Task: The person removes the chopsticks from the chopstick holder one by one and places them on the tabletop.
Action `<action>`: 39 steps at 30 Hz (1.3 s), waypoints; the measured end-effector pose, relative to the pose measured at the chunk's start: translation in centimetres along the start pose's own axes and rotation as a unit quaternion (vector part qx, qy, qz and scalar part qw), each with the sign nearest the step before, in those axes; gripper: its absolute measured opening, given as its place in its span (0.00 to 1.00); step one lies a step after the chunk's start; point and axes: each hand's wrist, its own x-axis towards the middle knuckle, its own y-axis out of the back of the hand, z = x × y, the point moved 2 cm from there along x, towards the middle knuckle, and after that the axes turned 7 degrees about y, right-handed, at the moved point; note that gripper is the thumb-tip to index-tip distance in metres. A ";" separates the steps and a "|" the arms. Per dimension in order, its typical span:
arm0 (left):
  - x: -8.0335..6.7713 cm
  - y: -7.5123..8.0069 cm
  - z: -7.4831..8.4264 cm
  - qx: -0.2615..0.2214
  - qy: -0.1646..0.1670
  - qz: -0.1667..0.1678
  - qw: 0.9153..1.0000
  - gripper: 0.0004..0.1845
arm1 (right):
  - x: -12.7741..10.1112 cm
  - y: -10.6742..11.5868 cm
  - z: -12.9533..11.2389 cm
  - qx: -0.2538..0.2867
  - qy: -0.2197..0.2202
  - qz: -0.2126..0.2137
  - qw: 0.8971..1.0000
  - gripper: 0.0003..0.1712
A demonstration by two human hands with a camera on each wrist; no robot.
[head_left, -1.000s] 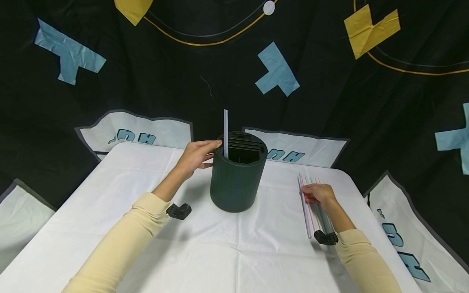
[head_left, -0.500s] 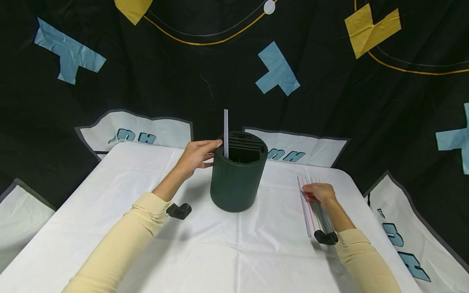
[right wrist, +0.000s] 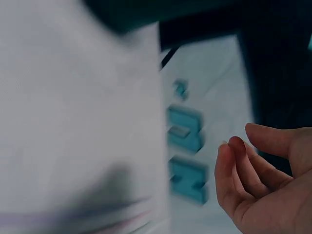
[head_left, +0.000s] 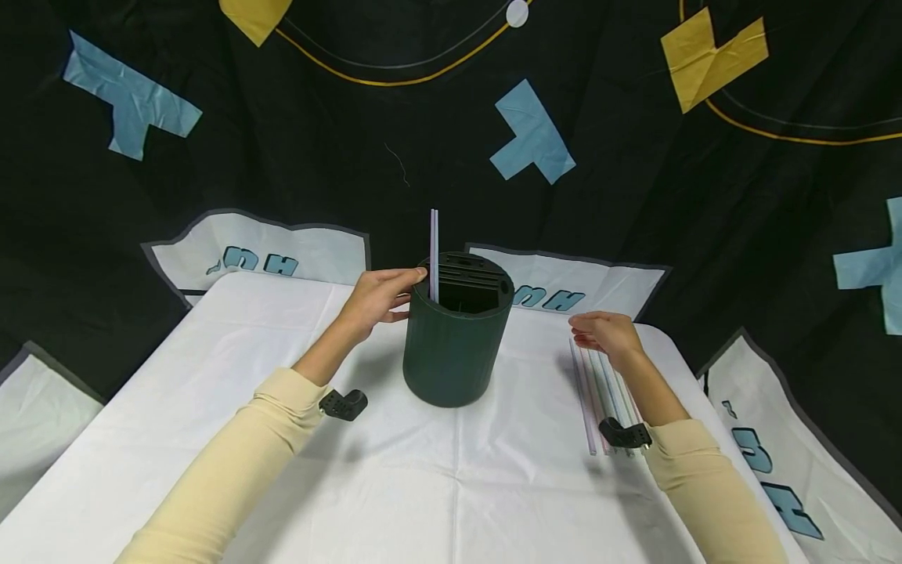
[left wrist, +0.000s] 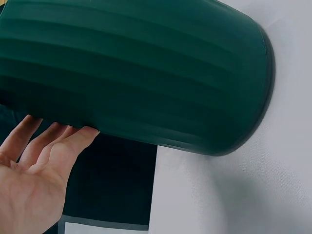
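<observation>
A dark green ribbed cylindrical holder (head_left: 454,352) stands on the white tablecloth (head_left: 458,486). Two pale straws (head_left: 434,251) stick upright out of its left side. My left hand (head_left: 384,294) rests with straight fingers against the holder's upper left wall. In the left wrist view the fingers (left wrist: 58,144) touch the holder (left wrist: 146,73) flat. My right hand (head_left: 602,333) hovers with relaxed fingers over a row of several straws (head_left: 599,395) that lie on the cloth to the right. In the blurred right wrist view that hand (right wrist: 263,180) holds nothing.
A black patterned backdrop (head_left: 423,125) with blue and yellow shapes hangs behind the table. Black camera mounts sit at my left wrist (head_left: 344,405) and my right wrist (head_left: 623,435). The table's right edge runs close past the straws.
My right hand has lifted off the straws on the cloth and moved up and away from me, holding nothing. The left hand, the holder and its upright straws have not moved.
</observation>
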 end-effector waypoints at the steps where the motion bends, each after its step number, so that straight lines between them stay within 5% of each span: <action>1: 0.0 0.0 0.0 0.000 0.000 0.000 1.000 0.27 | 0.0 -0.2 -1.0 0.007 0.006 -0.004 1.000 0.24; 10: -0.1 0.0 0.1 0.004 0.002 0.002 1.000 0.27 | -1.2 -2.8 -9.4 0.020 0.057 -0.035 0.998 0.24; 19: -0.2 0.0 0.1 0.000 -0.002 -0.002 1.000 0.27 | -2.6 -6.4 -15.1 0.052 0.107 -0.061 0.991 0.19; 39: -0.2 0.0 0.1 0.010 -0.009 -0.008 1.000 0.28 | -3.4 -13.6 -18.0 0.067 0.142 -0.117 0.981 0.12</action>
